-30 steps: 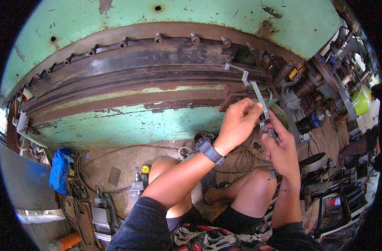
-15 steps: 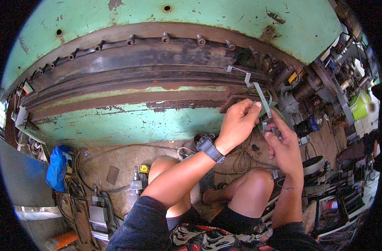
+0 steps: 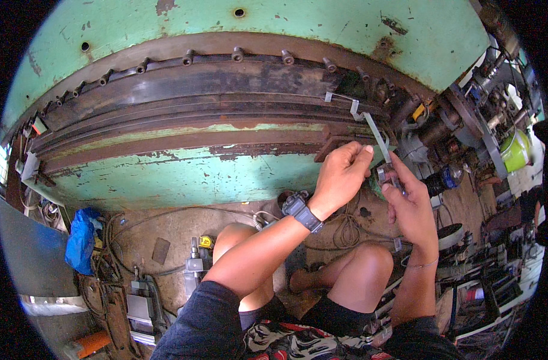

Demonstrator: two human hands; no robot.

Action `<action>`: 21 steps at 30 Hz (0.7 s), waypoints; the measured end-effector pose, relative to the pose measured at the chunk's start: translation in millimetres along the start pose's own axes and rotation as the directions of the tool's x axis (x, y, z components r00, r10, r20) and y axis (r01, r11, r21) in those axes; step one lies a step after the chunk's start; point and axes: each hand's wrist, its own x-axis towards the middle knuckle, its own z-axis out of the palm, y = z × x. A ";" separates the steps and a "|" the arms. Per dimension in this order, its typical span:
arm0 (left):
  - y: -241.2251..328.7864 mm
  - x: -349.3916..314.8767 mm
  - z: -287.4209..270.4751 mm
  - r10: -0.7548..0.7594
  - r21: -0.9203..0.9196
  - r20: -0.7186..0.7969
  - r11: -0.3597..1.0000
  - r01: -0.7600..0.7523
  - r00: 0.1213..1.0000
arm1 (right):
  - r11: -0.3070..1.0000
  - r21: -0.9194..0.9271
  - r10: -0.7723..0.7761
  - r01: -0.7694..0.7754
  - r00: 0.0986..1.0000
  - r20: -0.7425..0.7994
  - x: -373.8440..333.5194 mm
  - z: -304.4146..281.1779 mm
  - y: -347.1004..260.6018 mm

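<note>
A thin, pale metal strip [image 3: 377, 138] with several sharp bends reaches from my hands toward the dark bed of a large green machine. My left hand [image 3: 342, 174], wearing a dark wristwatch, is closed, thumb and forefinger pinching the strip's near edge. At the strip's lower end, my right hand [image 3: 415, 210] is closed round a small silver metal tool [image 3: 382, 174]. My fingers cover most of that tool, so its exact kind is unclear. Its top sits against or very close to the strip; contact cannot be made out.
The green machine front [image 3: 184, 177] spans the view ahead, with a row of bolts above its bed. Coiled cables [image 3: 346, 231] lie on the floor. A yellow tape measure [image 3: 206, 242] and a blue bag [image 3: 83, 240] are at left. Metal parts crowd the right, near a lime-green bucket [image 3: 515, 150].
My right hand and the silver tool have shifted slightly up along the strip, the wrist moving a little right. The strip's far end has moved marginally left. My left hand keeps its pinch.
</note>
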 end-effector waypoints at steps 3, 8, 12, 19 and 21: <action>-0.1 -0.4 1.7 0.023 -0.002 -0.015 1.000 -0.023 1.000 | 0.995 -0.078 -0.063 0.064 0.998 0.008 4.7 -2.9 0.1; 1.4 0.2 0.0 0.030 0.043 -0.012 0.999 -0.029 0.999 | 0.999 -0.048 0.020 -0.019 1.000 0.007 0.5 -2.4 -14.4; 4.8 1.5 -1.9 0.036 0.078 -0.019 0.996 -0.034 0.999 | 0.998 -0.019 0.055 -0.055 0.998 0.037 1.5 -4.6 -20.7; 0.9 4.6 -3.4 0.006 0.016 -0.076 1.000 -0.005 0.997 | 0.998 -0.004 0.055 -0.055 0.998 0.041 2.6 -9.4 -27.8; 0.9 3.3 -6.5 -0.006 0.005 -0.080 1.000 0.007 0.997 | 0.998 -0.011 0.060 -0.059 0.997 0.053 3.3 -9.2 -26.0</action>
